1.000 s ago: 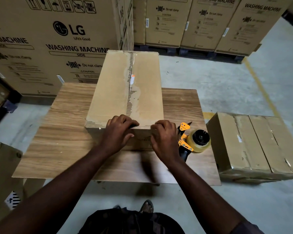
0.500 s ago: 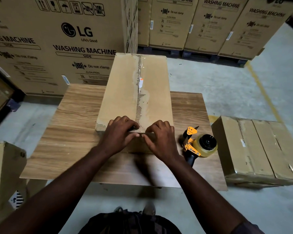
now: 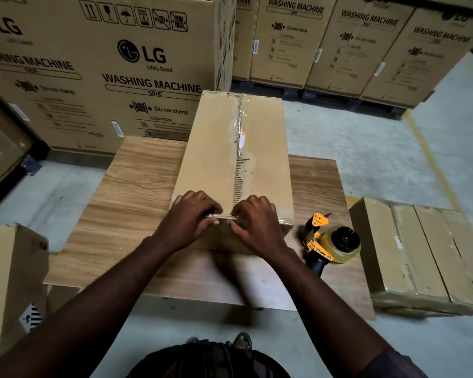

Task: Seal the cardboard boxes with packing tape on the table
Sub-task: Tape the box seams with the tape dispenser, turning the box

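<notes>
Cardboard box (image 3: 210, 148), LG carton (image 3: 107, 72) behind

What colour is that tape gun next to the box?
The tape gun is orange-yellow with a black handle, best seen in the head view.

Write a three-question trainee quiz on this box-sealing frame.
1. True or false: the tape dispenser lies on the table, in neither hand.
2. Where on the cardboard box do the left hand and right hand rest? A) far end B) near top edge C) left side wall
3. Fill in: for the person, the dispenser lies to the ___ of the box.
Key: 1 true; 2 B; 3 right.
</notes>
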A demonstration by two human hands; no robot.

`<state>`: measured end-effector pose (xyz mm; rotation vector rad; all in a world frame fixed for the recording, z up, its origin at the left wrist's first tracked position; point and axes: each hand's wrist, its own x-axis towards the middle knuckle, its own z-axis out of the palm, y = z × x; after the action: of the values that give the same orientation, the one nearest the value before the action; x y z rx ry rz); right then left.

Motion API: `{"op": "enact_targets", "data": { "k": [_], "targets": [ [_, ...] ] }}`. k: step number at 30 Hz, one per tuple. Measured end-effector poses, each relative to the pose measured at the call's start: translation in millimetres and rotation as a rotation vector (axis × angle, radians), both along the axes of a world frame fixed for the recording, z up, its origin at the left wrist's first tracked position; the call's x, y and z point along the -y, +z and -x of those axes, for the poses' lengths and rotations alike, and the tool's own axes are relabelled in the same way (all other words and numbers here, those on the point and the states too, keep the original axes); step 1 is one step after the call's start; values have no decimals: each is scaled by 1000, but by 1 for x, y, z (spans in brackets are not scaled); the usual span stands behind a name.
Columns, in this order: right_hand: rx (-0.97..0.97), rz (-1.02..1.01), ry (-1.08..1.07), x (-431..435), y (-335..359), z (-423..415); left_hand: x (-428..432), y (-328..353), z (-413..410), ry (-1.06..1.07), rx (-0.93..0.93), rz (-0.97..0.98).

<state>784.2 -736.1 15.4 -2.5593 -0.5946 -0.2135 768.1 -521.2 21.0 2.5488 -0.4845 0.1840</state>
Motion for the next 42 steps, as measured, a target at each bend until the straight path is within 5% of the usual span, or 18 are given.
{"op": "enact_targets", "data": {
  "k": [6,28,33,39,42],
  "targets": [
    [-65,15,-9,2,-1,1,-15,-1,9,82,-28,-91],
    [5,34,11,-42,-4,2,-55,-15,12,149,19,63],
    [-35,-16,103,-61,4,-2,-62,-13,15,218,-119,367],
    [-53,-114,87,-75,-1,-1,-67,-16,21,296,-115,398],
    [-69,-127,44,-77,-3,0,-57,-22,32,458,-141,560]
  ]
}}
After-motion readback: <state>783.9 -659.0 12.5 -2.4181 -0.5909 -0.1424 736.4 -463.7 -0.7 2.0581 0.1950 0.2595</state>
